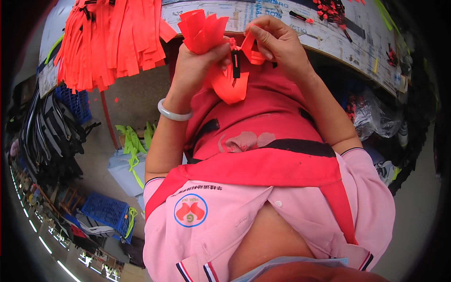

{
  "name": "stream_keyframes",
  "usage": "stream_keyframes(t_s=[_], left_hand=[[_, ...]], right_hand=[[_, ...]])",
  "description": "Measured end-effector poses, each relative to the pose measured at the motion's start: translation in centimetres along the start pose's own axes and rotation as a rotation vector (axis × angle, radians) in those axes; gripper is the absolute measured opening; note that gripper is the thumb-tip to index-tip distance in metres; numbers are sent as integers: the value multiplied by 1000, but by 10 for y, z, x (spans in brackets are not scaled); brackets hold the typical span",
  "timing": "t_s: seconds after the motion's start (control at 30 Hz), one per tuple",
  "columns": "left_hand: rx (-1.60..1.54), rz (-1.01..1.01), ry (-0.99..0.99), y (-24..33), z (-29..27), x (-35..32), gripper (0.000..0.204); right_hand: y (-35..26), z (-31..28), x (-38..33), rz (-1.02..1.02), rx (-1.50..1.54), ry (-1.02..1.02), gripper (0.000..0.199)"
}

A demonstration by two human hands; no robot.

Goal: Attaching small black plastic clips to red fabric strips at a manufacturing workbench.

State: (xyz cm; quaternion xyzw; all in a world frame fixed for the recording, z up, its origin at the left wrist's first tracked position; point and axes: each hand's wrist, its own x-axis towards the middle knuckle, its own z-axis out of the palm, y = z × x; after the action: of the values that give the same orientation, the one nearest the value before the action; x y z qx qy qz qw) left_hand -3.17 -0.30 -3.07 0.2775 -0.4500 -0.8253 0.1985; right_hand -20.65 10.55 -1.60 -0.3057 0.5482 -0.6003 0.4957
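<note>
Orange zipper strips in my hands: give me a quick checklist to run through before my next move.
1. Left hand gripping the orange zipper strips: ok.
2. Right hand holding part of a strip: ok.
3. Black pull tab hanging uncovered between the hands: ok.
4. Held strips lying flat: not ok, one loops below the left hand.
5. Teeth meshed: cannot tell, too small.
6. Other strips at the left of the table: ok, hanging over its edge.

room — above tabletop (324,43), right | left: hanging orange strips (110,44) | between hands (199,63) (284,49) — held strips (231,91) | beyond: red-black pile (331,9)
</note>
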Motion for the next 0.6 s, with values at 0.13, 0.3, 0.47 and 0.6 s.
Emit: stream_keyframes(t_s=[0.13,0.3,0.47,0.6], left_hand=[[-60,-63,-51,7,-3,-2,16],[-88,-97,-66,8,-3,-1,19],[-88,-131,-66,10,-5,0,19],[23,-116,-87,10,-8,-1,21]], right_hand=[[-14,12,-6,27,-187,-196,17],[-10,12,-8,-24,-256,-134,18],[-10,11,-6,5,-309,-131,20],[-11,12,-7,-2,-359,-114,19]])
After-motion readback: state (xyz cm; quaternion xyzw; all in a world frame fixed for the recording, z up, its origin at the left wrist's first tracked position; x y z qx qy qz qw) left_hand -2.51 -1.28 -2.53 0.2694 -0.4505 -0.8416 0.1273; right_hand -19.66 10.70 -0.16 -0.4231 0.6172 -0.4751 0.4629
